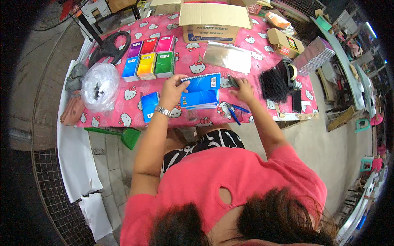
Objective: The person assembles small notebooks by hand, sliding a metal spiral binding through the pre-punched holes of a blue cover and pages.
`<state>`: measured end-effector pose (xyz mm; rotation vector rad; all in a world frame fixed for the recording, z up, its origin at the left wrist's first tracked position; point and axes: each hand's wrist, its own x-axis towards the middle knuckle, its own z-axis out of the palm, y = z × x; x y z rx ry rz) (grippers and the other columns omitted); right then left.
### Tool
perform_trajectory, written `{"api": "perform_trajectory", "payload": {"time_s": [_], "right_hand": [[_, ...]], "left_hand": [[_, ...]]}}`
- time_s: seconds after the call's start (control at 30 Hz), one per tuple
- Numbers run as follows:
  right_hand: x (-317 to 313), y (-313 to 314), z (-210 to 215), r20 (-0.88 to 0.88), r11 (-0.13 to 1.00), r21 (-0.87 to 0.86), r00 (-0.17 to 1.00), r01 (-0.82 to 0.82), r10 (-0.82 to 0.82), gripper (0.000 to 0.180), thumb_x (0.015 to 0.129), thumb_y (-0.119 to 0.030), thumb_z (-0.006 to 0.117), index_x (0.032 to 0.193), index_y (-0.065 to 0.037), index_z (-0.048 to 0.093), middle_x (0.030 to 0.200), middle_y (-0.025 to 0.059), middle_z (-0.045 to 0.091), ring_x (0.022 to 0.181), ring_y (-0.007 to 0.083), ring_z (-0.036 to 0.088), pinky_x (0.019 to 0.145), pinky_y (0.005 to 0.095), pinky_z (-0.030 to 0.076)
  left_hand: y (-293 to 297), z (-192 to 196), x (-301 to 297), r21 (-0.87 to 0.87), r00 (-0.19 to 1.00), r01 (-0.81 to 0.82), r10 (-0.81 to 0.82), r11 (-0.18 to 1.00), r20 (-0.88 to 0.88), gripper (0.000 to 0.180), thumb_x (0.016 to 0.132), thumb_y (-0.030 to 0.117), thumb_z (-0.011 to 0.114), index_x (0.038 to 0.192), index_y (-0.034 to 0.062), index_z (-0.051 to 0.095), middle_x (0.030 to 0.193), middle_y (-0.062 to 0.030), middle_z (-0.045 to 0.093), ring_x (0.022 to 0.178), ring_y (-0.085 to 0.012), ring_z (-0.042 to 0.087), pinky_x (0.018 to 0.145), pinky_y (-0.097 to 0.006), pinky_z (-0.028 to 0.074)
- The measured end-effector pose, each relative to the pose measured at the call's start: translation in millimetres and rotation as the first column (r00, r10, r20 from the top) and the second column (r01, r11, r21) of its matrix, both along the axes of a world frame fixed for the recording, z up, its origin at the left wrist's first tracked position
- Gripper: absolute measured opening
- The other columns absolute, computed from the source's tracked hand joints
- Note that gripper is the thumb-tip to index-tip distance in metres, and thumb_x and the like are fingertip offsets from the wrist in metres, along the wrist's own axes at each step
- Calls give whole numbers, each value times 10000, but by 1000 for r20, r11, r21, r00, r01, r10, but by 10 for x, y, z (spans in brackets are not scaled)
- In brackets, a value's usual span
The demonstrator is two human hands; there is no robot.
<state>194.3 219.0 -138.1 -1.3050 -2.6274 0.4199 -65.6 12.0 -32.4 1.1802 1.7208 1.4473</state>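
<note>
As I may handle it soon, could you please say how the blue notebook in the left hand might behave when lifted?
The blue notebook would probably hinge at its spiral binding along the far edge. Its smooth-looking cover may be slippery.

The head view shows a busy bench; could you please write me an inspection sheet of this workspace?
Surface: pink patterned cover.
Job's things: blue notebook at the left hand; piles of spiral notebooks in six colours, two rows of three.
Clutter: blue-handled pliers, clear plastic bag, black coils, open cardboard box.
Grippers: bare hands; left grips the notebook, right hand touches something dark, unclear.
Cables: none identifiable with certainty.
Surroundings: green dustpan below the table's left part; concrete floor.
</note>
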Motion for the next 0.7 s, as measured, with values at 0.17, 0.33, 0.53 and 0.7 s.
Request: {"api": "perform_trajectory", "payload": {"time_s": [0.17, 0.33, 0.53, 0.7], "right_hand": [[434, -1067, -289, 5, 987, 158, 1000, -26, 25, 780, 761, -428, 726, 1342, 2, 432, 1260, 195, 517, 1199, 381, 462, 984, 529, 367], [422, -1344, 23, -373, 977, -166, 909, 134, -187, 572, 765, -289, 719, 1261, -56, 553, 1181, 189, 559, 1110, 344, 525, 959, 476, 397], [-201, -1584, 1352, -622, 931, 196, 695, -308, 361, 583, 741, -234, 721, 1282, -81, 564, 1158, 143, 567, 1050, 335, 532, 938, 450, 399], [-328, -1542, 1465, -508, 891, 311, 734, -332, 451, 592, 717, -235, 734, 1268, -84, 576, 1143, 124, 573, 1029, 323, 526, 918, 436, 395]], "left_hand": [[-119, -96, 156, 51, 966, -201, 190, 978, 175, 275, 877, 150, 685, 1113, 10, 667, 872, -67, 684, 670, -128, 659, 583, -245, 501], [-79, -131, 542, 121, 947, -307, 290, 944, 139, 219, 851, 95, 702, 1046, -5, 695, 842, -64, 692, 660, -109, 655, 571, -231, 509], [-67, -113, 646, 294, 950, -299, 313, 908, 1, 211, 815, 21, 700, 1024, -2, 704, 853, -89, 699, 650, -107, 635, 584, -236, 497], [-165, -37, 619, 363, 928, -300, 358, 882, -103, 231, 797, -19, 666, 1024, 1, 705, 861, -103, 699, 701, -131, 643, 624, -257, 501]]}}
